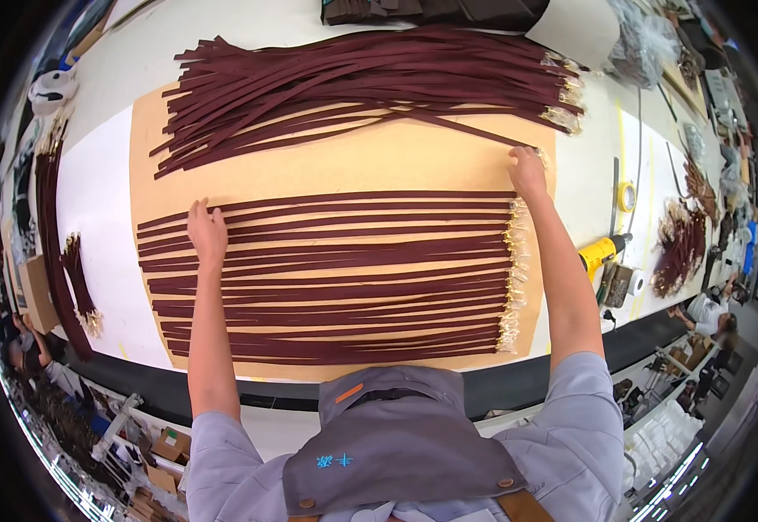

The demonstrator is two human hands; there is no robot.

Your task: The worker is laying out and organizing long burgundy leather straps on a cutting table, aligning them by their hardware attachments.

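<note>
Dark maroon straps [335, 254] lie side by side in a row on a tan board [344, 165], gold and clear fittings [515, 261] lined up at their right ends. Over the upper left of this row is my left hand [208, 233], fingers a little apart by the topmost strap. My right hand [529, 178] pinches the fitting end of a single strap [475, 130], which runs back left to a thick pile of straps [344, 83] at the far side. That pile's fittings [563, 100] are also on the right.
A yellow power tool [601, 252] and a yellow tape roll [627, 197] lie right of the board. More straps hang together at the left [53, 226]; another bundle [680, 252] lies far right. A dark apron [388, 444] covers my front at the near table edge.
</note>
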